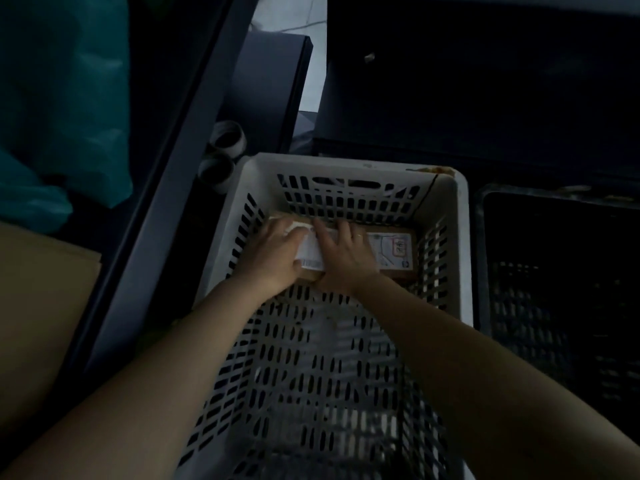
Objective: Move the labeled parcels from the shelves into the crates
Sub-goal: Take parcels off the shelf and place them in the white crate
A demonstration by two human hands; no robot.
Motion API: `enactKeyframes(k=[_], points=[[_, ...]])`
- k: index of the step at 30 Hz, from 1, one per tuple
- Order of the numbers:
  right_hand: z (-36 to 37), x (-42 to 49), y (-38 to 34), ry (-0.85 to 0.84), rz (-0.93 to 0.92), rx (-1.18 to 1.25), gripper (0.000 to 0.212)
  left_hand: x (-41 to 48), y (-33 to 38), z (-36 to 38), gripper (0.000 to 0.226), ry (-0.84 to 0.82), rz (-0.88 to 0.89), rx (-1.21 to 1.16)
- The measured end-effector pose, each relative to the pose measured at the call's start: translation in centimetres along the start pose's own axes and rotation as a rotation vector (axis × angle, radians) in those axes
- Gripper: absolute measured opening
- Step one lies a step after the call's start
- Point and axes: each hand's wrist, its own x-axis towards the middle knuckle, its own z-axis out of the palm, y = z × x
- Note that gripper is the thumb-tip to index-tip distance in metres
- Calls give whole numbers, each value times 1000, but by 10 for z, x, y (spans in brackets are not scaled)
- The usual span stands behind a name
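A brown cardboard parcel [394,252] with a white printed label lies flat at the far end of the white slotted crate [462,244]. Both my hands are on it inside the crate. My left hand [273,252] grips the parcel's left end, fingers over the top and thumb at the near edge. My right hand [344,256] lies across the middle of the label with fingers spread, its thumb hooked under the near edge. The hands hide most of the parcel's left half.
A black slotted crate [554,306] stands to the right of the white one. A dark shelf frame [166,188] runs along the left, with a brown carton [38,299] and a teal bag [59,98] behind it. Two tape rolls [225,147] lie beside the crate's far left corner.
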Motion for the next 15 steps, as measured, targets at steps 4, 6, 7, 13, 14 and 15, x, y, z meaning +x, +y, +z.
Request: enactKeyframes(k=[4, 6, 7, 13, 14, 15], points=[[31, 25, -10, 18, 66, -38, 96, 10, -5, 38, 62, -143, -92, -2], [38, 27, -5, -15, 108, -20, 84, 17, -6, 59, 68, -237, -119, 3], [41, 24, 0, -25, 152, -8, 84, 21, -6, 68, 70, -265, -132, 5], [63, -2, 48, -97, 398, 39, 93, 51, 7, 102, 80, -252, -226, -77], [63, 1, 50, -93, 402, 49, 97, 58, 9, 107, 79, -221, -236, -102], [64, 6, 50, -84, 398, 49, 98, 65, 10, 114, 76, -181, -237, -119]])
